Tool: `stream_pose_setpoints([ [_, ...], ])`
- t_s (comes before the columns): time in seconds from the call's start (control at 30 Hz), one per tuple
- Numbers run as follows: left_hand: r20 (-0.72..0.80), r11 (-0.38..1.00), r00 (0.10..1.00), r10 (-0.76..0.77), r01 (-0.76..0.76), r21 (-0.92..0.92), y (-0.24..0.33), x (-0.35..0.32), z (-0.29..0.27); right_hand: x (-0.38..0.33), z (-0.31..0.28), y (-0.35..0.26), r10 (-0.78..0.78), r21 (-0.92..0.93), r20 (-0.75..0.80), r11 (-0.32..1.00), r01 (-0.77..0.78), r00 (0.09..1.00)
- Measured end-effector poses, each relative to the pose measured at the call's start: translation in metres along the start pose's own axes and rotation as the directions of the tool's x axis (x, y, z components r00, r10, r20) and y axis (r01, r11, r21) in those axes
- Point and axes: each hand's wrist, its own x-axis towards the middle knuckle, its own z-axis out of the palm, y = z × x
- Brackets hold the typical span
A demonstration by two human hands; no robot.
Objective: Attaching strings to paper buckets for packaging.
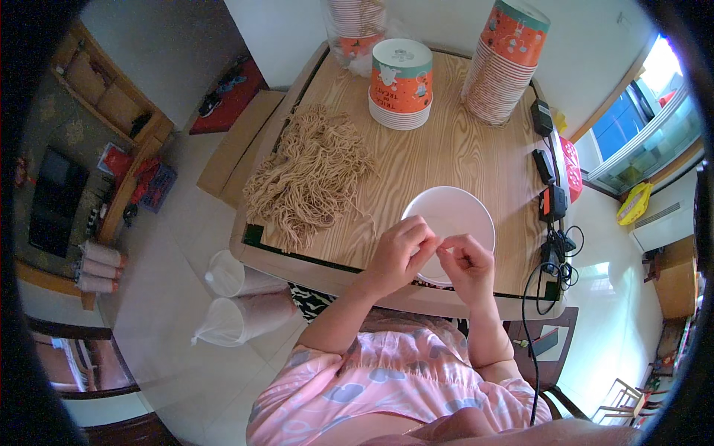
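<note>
Over the near part of the wood-grain table, my left hand (pixel 405 249) and my right hand (pixel 470 266) meet, fingertips pinched close together. Whatever lies between the fingers is too small to make out. Directly beneath them stands a round white paper tub (pixel 450 202), its mouth facing up and its near side partly covered by my hands. To the left lies a loose heap of tan string (pixel 309 175), with a few strands straying toward my left hand. Farther back, a short stack of orange and teal paper tubs (pixel 401 85) rests upside down.
A tall leaning stack of tubs (pixel 506 63) stands at the back right, and a plastic-wrapped stack (pixel 357 26) at the back left. Black adapters and cables (pixel 550 201) run along the right edge. Bagged white stacks (pixel 245 320) lie on the floor at left, near a cardboard sheet (pixel 242 149).
</note>
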Motion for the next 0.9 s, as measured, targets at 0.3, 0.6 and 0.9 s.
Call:
stream_pose_setpoints([
  [0.3,-0.041,0.963,0.965,-0.259,0.261,0.065,-0.030,0.003,-0.006,-0.021,-0.004,-0.002,0.178,0.201,0.150,0.958,-0.206,0.973],
  [0.6,-0.006,0.973,0.990,-0.144,0.142,0.179,0.016,-0.012,0.007,-0.039,0.010,0.010,0.565,0.871,0.317,0.144,-0.469,0.762],
  [0.9,-0.054,0.964,0.979,-0.197,0.203,0.172,0.021,-0.015,0.010,-0.035,0.014,0.013,0.553,0.849,0.348,0.157,-0.505,0.757],
])
